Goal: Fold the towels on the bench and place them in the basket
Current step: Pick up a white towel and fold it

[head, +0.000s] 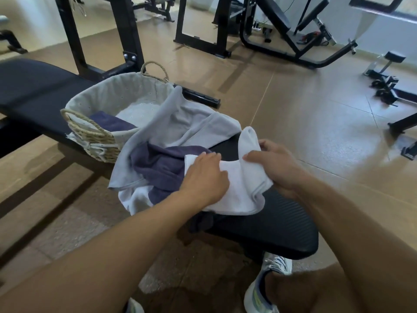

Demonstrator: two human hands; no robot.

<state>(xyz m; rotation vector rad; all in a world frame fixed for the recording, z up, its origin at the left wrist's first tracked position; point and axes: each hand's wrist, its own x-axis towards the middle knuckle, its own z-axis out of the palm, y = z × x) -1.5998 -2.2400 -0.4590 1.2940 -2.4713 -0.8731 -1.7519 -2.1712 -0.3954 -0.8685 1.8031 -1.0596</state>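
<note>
A white towel [241, 188] lies on the black bench [277, 224] in front of me. My left hand [206, 176] presses flat on its left part. My right hand [274, 164] grips the towel's raised right edge, which folds upward. Beside it lie a dark purple towel [160, 168] and a large light grey towel [187, 125], the grey one draped against the basket. The woven basket [94, 134] with a pale liner stands on the bench to the left. It holds a folded dark purple towel [110, 123].
Black gym machine frames [126, 37] stand behind the bench and across the tan floor [316, 120]. A weight rack foot [388, 86] sits at the right. My sneakers [264, 288] are on the floor below the bench's near end.
</note>
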